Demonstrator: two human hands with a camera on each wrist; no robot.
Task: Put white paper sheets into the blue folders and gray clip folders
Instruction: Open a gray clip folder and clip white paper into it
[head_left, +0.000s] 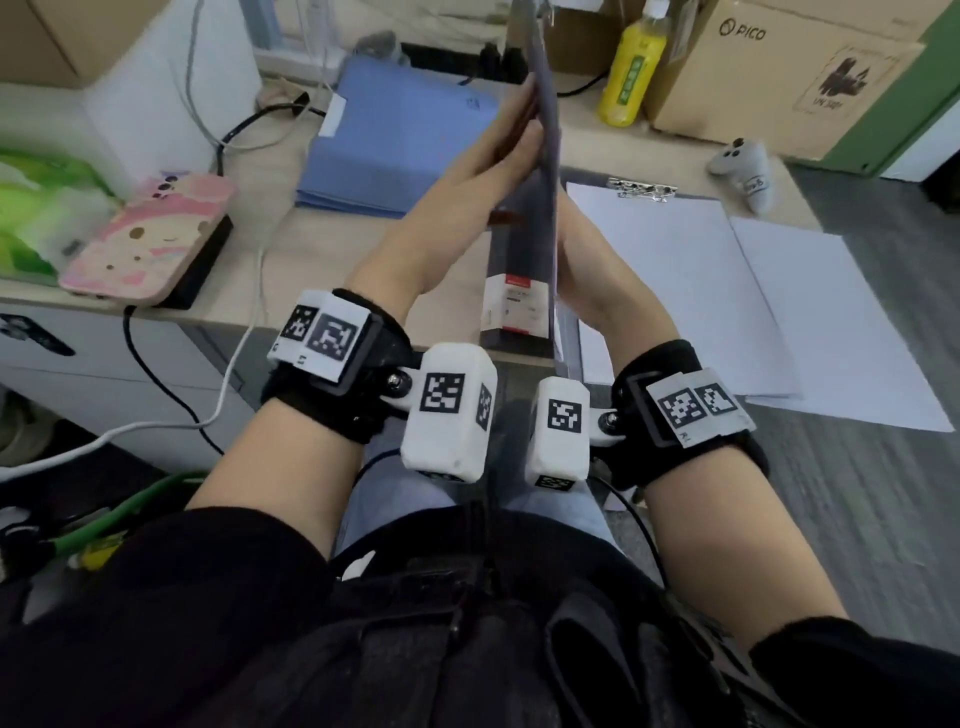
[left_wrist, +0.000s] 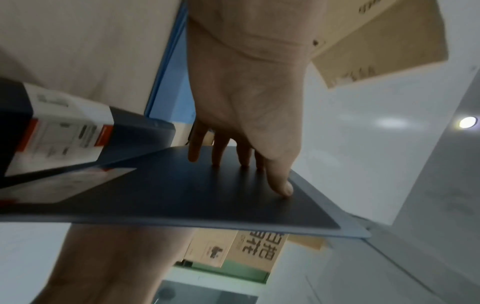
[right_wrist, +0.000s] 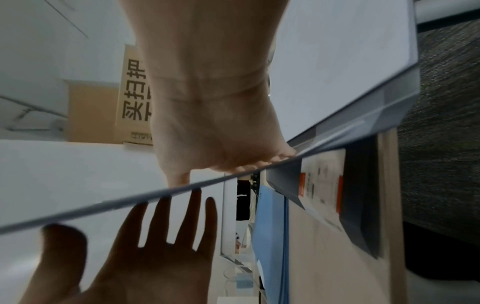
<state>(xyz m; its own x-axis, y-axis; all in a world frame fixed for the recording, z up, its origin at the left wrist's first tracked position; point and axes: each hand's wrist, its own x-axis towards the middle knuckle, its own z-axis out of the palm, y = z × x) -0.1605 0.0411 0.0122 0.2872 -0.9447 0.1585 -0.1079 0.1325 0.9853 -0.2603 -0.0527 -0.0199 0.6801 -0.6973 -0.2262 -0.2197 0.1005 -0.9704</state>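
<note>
A gray clip folder (head_left: 546, 156) stands on edge above the desk, held upright between my two hands. My left hand (head_left: 496, 143) presses flat on its left face; in the left wrist view its straight fingers (left_wrist: 219, 152) and thumb touch the dark cover (left_wrist: 182, 195). My right hand (head_left: 584, 260) lies against the right face, mostly hidden behind the folder; in the right wrist view the right hand (right_wrist: 221, 144) meets the folder's edge (right_wrist: 130, 201). A second gray folder (head_left: 514, 291) with a label lies flat below. Blue folders (head_left: 400, 140) are stacked behind. White sheets (head_left: 675, 280) lie to the right.
A metal clip (head_left: 644, 188) tops the sheets on a gray clipboard; another sheet (head_left: 841, 332) overhangs the desk edge. A pink phone (head_left: 150, 239) and cables lie left. A yellow bottle (head_left: 631, 67), cardboard box (head_left: 779, 78) and gray controller (head_left: 743, 166) stand at the back right.
</note>
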